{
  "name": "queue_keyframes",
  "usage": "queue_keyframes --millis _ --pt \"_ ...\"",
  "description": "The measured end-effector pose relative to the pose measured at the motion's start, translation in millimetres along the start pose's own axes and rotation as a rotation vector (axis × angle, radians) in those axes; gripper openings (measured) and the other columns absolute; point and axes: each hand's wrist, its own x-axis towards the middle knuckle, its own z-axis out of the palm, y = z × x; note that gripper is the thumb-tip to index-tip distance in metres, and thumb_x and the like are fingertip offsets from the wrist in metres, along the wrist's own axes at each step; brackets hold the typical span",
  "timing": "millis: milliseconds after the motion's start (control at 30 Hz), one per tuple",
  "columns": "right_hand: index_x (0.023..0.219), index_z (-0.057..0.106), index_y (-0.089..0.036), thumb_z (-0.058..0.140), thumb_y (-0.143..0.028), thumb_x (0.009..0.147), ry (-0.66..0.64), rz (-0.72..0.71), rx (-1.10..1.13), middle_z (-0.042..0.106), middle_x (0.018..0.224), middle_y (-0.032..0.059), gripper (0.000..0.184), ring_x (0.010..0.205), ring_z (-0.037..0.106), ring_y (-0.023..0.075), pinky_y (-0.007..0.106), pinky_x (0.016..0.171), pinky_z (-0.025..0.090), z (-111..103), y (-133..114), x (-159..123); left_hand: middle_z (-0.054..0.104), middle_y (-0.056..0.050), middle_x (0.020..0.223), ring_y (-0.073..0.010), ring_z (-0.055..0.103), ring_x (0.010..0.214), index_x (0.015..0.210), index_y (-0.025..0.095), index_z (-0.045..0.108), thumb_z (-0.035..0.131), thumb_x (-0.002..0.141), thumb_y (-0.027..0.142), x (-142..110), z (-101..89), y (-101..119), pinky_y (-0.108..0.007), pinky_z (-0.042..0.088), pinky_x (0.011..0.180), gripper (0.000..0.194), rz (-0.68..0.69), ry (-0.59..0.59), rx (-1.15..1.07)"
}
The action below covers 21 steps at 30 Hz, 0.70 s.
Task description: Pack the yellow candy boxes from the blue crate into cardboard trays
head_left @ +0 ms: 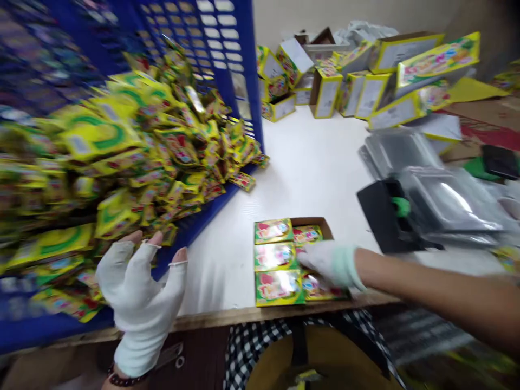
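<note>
Boxes (275, 257), glossy, ≥5 counted, lower centre; left hand (142, 287) spread wide near packets (116, 214); right hand (325, 261) over boxes, grip blurred, undetermined.

Left glove (140, 298): white knit, fingertips cut away, wrinkled at the wrist
Right glove (323, 262): white, pale mint-green cuff, blurred
Bracelet (128, 380): dark round beads, below the left glove
Checked cloth (239, 349): black and white, at the lap
Brown panel (266, 365): plain, rounded, over the checked cloth
Strap (299, 345): black, down the panel's middle
</note>
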Motion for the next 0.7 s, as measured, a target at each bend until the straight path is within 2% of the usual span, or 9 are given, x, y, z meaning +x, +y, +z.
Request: queue_keyframes --millis 67,167,267,367,433,500,600,667,700 --pt "0.127 0.059 -0.009 0.061 -0.026 0.08 0.109 0.067 0.024 0.064 0.12 0.0222 0.05 0.107 0.064 0.0347 0.043 0.093 0.049 22 -1 -2 0.055 -0.021 0.129 -0.0391 0.049 0.125 0.13 0.013 0.057 0.075 0.073 0.039 13 -7.7 -23 -0.055 0.04 0.106 0.066 -0.079 0.007 0.209" --pt "0.122 0.062 -0.01 0.061 -0.015 0.072 0.142 0.115 0.044 0.064 0.118 0.0228 0.051 0.109 0.064 0.0357 0.046 0.095 0.05 44 2 6 0.054 -0.023 0.127 -0.0406 0.051 0.121 0.134 0.009 0.05 0.07 0.074 0.048 32 -9.0 -50 -0.054 0.042 0.1 0.074 -0.207 -0.136 0.395" --pt "0.118 0.065 -0.013 0.068 -0.014 0.062 0.18 0.092 0.135 0.065 0.117 0.0216 0.057 0.11 0.063 0.0367 0.045 0.097 0.05 48 6 6 0.061 -0.02 0.114 -0.0365 0.058 0.108 0.122 0.01 0.058 0.061 0.082 0.04 44 -7.7 -71 -0.048 0.046 0.091 0.05 -0.231 -0.237 0.398" --pt "0.114 0.067 -0.019 0.07 -0.022 0.065 0.247 0.06 0.253 0.067 0.118 0.0165 0.049 0.109 0.064 0.0339 0.043 0.096 0.051 36 12 -6 0.065 -0.015 0.108 -0.0317 0.06 0.106 0.105 0.015 0.064 0.057 0.087 0.033 49 -14.3 -70 -0.045 0.046 0.095 0.027 -0.25 -0.108 0.241" --pt "0.108 0.068 -0.022 0.062 -0.029 0.079 0.348 0.023 0.325 0.069 0.111 0.0122 0.031 0.101 0.066 0.0285 0.039 0.09 0.053 20 14 -14 0.066 -0.013 0.108 -0.0287 0.061 0.105 0.105 0.017 0.063 0.062 0.085 0.035 49 -20.7 -51 -0.044 0.047 0.097 0.028 -0.343 0.032 0.064" --pt "0.106 0.067 -0.023 0.048 -0.031 0.092 0.519 -0.048 0.381 0.07 0.106 0.0103 0.025 0.095 0.066 0.0241 0.037 0.088 0.054 0 9 -20 0.068 -0.009 0.106 -0.0241 0.065 0.097 0.113 0.017 0.061 0.066 0.084 0.038 48 -23.1 -16 -0.04 0.051 0.091 0.036 -0.517 0.075 -0.226" --pt "0.118 0.061 -0.02 0.043 -0.033 0.098 0.838 -0.196 0.387 0.067 0.114 0.0123 0.03 0.102 0.064 0.0229 0.039 0.093 0.052 -36 -7 -26 0.069 -0.005 0.099 -0.0169 0.067 0.077 0.115 0.018 0.058 0.066 0.085 0.042 43 -14.8 51 -0.03 0.056 0.07 0.039 -0.723 -0.138 -0.733" --pt "0.127 0.056 -0.017 0.05 -0.034 0.095 0.947 -0.268 0.321 0.062 0.124 0.015 0.036 0.11 0.061 0.0242 0.04 0.096 0.05 -57 -17 -30 0.07 -0.004 0.095 -0.0158 0.067 0.074 0.111 0.018 0.06 0.065 0.086 0.041 35 -4.4 93 -0.028 0.056 0.065 0.034 -0.708 -0.329 -0.928" --pt "0.126 0.057 -0.016 0.052 -0.032 0.094 0.927 -0.285 0.269 0.063 0.123 0.0148 0.036 0.109 0.061 0.0241 0.039 0.095 0.05 -66 -19 -32 0.071 -0.005 0.097 -0.0165 0.068 0.078 0.111 0.018 0.061 0.063 0.088 0.039 30 1.1 109 -0.028 0.057 0.068 0.032 -0.654 -0.412 -0.97"
